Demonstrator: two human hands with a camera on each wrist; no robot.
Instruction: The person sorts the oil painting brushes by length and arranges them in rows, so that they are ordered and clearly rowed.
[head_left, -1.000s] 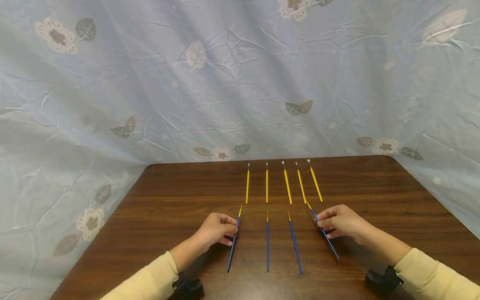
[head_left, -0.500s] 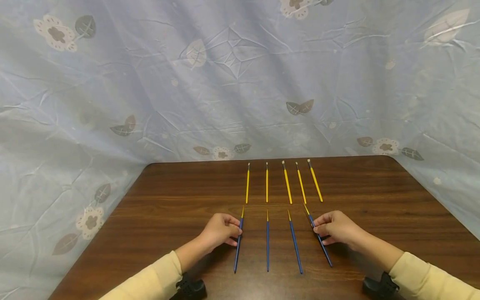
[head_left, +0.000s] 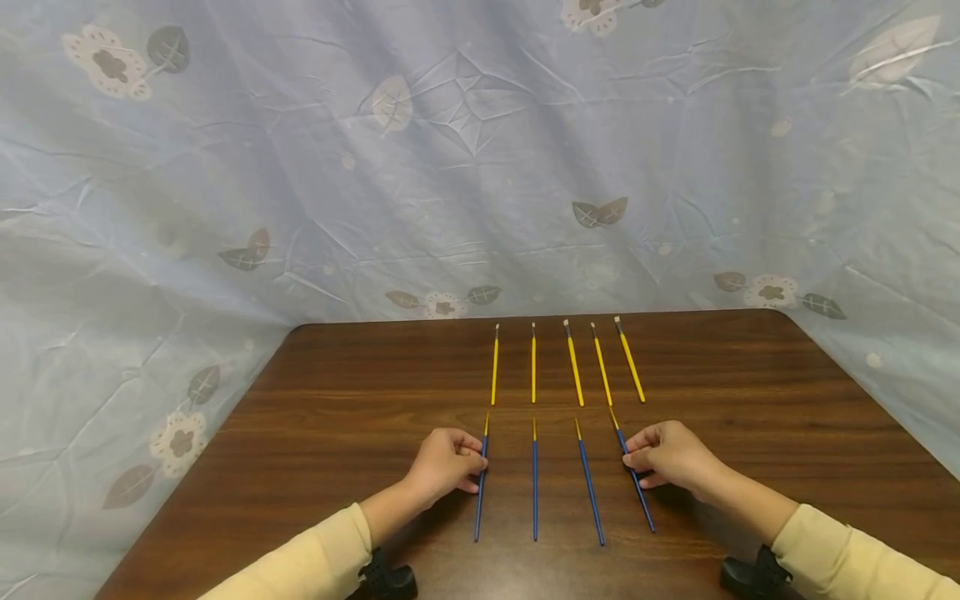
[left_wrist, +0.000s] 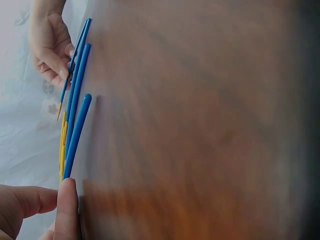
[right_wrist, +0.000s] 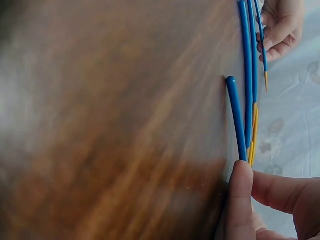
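Note:
In the head view my left hand [head_left: 446, 461] pinches the leftmost blue paintbrush [head_left: 480, 500] between thumb and fingers. My right hand [head_left: 667, 454] pinches the rightmost blue paintbrush [head_left: 643, 500] the same way. Both brushes lie low at the table, yellow-tipped ends pointing away. Between the hands, a straight blue paintbrush [head_left: 535, 492] and a slightly slanted blue paintbrush [head_left: 591, 493] lie untouched. The left wrist view shows the held brush's blue handle [left_wrist: 78, 132] rising from my fingertips. A similar blue handle [right_wrist: 236, 117] leaves my fingertips in the right wrist view.
Several yellow-handled paintbrushes, among them the rightmost yellow paintbrush [head_left: 632, 367], lie in a row farther back on the brown wooden table [head_left: 360, 367]. A pale floral curtain [head_left: 465, 192] hangs behind and at the sides.
Both hands have moved inward with their blue paintbrushes, the left one to the right and the right one to the left. The two middle blue brushes and the yellow row have stayed put.

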